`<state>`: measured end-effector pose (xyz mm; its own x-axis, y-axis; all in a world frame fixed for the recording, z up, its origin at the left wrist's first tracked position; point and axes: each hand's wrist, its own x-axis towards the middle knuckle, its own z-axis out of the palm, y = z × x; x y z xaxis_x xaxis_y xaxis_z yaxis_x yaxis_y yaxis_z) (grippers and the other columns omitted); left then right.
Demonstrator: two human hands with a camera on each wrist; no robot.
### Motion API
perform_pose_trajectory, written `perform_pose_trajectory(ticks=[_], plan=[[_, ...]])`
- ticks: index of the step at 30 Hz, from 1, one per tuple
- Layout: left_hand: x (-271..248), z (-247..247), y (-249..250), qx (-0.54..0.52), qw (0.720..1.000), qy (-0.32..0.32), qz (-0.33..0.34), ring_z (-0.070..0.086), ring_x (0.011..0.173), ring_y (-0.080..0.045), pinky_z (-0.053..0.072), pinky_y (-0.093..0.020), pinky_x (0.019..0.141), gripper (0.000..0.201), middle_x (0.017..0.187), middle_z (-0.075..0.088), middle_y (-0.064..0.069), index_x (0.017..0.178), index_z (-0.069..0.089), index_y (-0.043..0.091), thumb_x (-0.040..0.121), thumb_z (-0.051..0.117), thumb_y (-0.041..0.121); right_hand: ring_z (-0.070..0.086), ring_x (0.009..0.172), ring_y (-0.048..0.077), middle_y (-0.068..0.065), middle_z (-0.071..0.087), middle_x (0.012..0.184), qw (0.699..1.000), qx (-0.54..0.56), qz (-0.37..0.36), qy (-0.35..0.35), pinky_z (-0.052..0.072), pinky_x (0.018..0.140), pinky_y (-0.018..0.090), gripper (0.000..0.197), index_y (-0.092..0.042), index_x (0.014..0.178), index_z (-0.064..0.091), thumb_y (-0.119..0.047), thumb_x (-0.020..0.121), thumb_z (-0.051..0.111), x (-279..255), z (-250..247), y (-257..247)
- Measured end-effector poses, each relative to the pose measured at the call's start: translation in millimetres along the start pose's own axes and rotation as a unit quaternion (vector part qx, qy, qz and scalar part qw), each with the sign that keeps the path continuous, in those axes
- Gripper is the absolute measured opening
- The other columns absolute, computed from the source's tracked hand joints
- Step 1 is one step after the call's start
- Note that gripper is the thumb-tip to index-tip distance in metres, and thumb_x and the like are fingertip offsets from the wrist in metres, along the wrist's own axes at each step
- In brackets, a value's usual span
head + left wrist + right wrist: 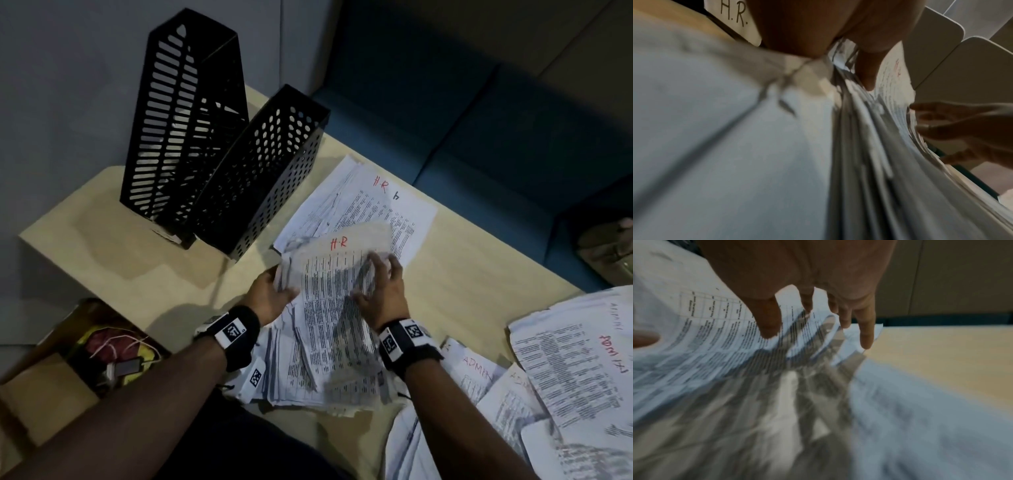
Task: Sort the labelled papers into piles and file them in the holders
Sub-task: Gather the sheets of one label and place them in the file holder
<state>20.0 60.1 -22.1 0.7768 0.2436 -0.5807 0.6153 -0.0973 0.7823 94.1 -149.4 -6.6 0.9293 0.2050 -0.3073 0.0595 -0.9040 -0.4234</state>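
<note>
Two black holders stand at the far left of the table [113,246] in the head view: a taller slotted holder [185,113] and, just right of it, a shorter perforated holder [270,164]. Near the middle, the left hand [274,294] has its grip clamped on the left edge of a thick stack of papers [335,335], thumb on top; the top sheet is marked "H.R" in red. The right hand [380,287] rests on the stack's right side with fingers spread and loosely bent, its grip apart. Beyond the stack lies a flat pile of HR sheets [373,202]. At the near right lies a spread of ADMIN sheets [561,359]. A cardboard box [68,363] with cables sits at the near left, below the table.

From the left wrist, the thumb [867,71] presses onto the fanned paper edges [869,146], and a white label [735,17] reading "H.R." shows at top left.

From the right wrist, the fingers [768,318] hang straight and apart over a printed sheet [715,331], tips about touching it; motion blur hides the rest.
</note>
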Motion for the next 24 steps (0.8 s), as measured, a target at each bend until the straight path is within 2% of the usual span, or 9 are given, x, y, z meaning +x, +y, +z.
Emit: perform_pose_trajectory(ticks=[3, 5, 8, 12, 14, 16, 19, 21, 24], plan=[[6, -3, -4, -0.014, 1.000, 0.022, -0.011, 0.050, 0.126, -0.025, 0.039, -0.030, 0.103, 0.051, 0.138, 0.052, -0.006, 0.141, 0.041, 0.009, 0.093, 0.059, 0.009, 0.025, 0.140, 0.036, 0.015, 0.010, 0.155, 0.997, 0.050, 0.056, -0.018, 0.025, 0.114, 0.038, 0.082, -0.012, 0.147, 0.023, -0.022, 0.082, 0.071, -13, 16, 0], [8, -7, -6, -0.027, 0.999, 0.033, -0.013, 0.052, 0.124, -0.026, 0.041, -0.037, 0.105, 0.053, 0.136, 0.053, -0.005, 0.142, 0.041, 0.018, 0.092, 0.059, 0.008, 0.020, 0.143, 0.033, 0.018, 0.015, 0.154, 0.998, 0.035, 0.038, -0.042, 0.016, 0.115, 0.030, 0.077, -0.004, 0.147, 0.020, -0.017, 0.086, 0.065, -30, 27, 0], [12, -14, -13, -0.013, 0.998, 0.054, -0.017, 0.056, 0.115, -0.025, 0.044, -0.040, 0.102, 0.055, 0.126, 0.055, 0.002, 0.141, 0.038, 0.024, 0.091, 0.061, 0.019, 0.011, 0.147, 0.025, 0.011, 0.010, 0.159, 0.996, 0.022, -0.010, -0.092, 0.007, 0.112, 0.022, 0.073, -0.009, 0.150, 0.014, -0.016, 0.091, 0.056, -59, 37, 4], [15, -15, -14, 0.027, 0.999, 0.038, -0.018, 0.056, 0.114, -0.023, 0.041, -0.037, 0.103, 0.049, 0.126, 0.058, 0.003, 0.134, 0.046, 0.019, 0.089, 0.065, 0.021, 0.034, 0.138, 0.027, 0.012, 0.031, 0.152, 0.997, -0.031, -0.053, -0.046, 0.025, 0.115, 0.033, 0.063, -0.012, 0.142, 0.035, -0.028, 0.088, 0.062, -58, 24, 15], [15, -14, -14, 0.030, 0.999, 0.032, -0.027, 0.059, 0.113, -0.025, 0.044, -0.041, 0.102, 0.048, 0.124, 0.062, -0.001, 0.133, 0.048, 0.022, 0.088, 0.065, 0.023, 0.038, 0.134, 0.028, 0.013, 0.036, 0.148, 0.999, 0.010, -0.031, 0.032, 0.032, 0.113, 0.039, 0.058, -0.013, 0.138, 0.042, -0.036, 0.088, 0.061, -39, 5, 15], [12, -11, -12, 0.018, 0.999, 0.013, -0.025, 0.061, 0.107, -0.023, 0.045, -0.033, 0.095, 0.042, 0.116, 0.064, -0.002, 0.129, 0.051, 0.016, 0.090, 0.064, 0.015, 0.037, 0.134, 0.027, 0.014, 0.031, 0.148, 0.994, 0.091, 0.003, 0.067, 0.032, 0.111, 0.035, 0.066, -0.014, 0.142, 0.037, -0.040, 0.087, 0.062, -13, -11, 14], [5, -5, -4, 0.018, 0.999, -0.027, 0.022, 0.058, 0.111, -0.022, 0.043, -0.027, 0.090, 0.043, 0.118, 0.062, -0.005, 0.129, 0.051, 0.009, 0.088, 0.063, 0.003, 0.053, 0.111, 0.023, 0.018, 0.046, 0.139, 0.980, 0.189, 0.054, 0.033, 0.042, 0.095, 0.030, 0.087, -0.023, 0.146, 0.029, -0.055, 0.075, 0.068, 19, -13, 7], [1, -5, -3, -0.004, 0.999, -0.037, 0.028, 0.058, 0.112, -0.020, 0.045, -0.028, 0.090, 0.041, 0.114, 0.062, 0.004, 0.126, 0.052, 0.014, 0.087, 0.066, 0.007, 0.054, 0.116, 0.026, 0.016, 0.050, 0.136, 0.986, 0.160, 0.039, -0.014, 0.045, 0.100, 0.036, 0.073, -0.022, 0.143, 0.035, -0.045, 0.081, 0.067, 25, -3, -1], [-2, -11, -6, -0.022, 1.000, -0.001, -0.005, 0.060, 0.097, -0.012, 0.048, -0.026, 0.082, 0.037, 0.102, 0.061, 0.014, 0.114, 0.053, 0.025, 0.083, 0.073, 0.023, 0.049, 0.122, 0.029, 0.013, 0.048, 0.135, 0.993, 0.102, -0.020, -0.048, 0.040, 0.101, 0.035, 0.049, -0.015, 0.136, 0.047, -0.042, 0.095, 0.048, 27, 1, -12]])
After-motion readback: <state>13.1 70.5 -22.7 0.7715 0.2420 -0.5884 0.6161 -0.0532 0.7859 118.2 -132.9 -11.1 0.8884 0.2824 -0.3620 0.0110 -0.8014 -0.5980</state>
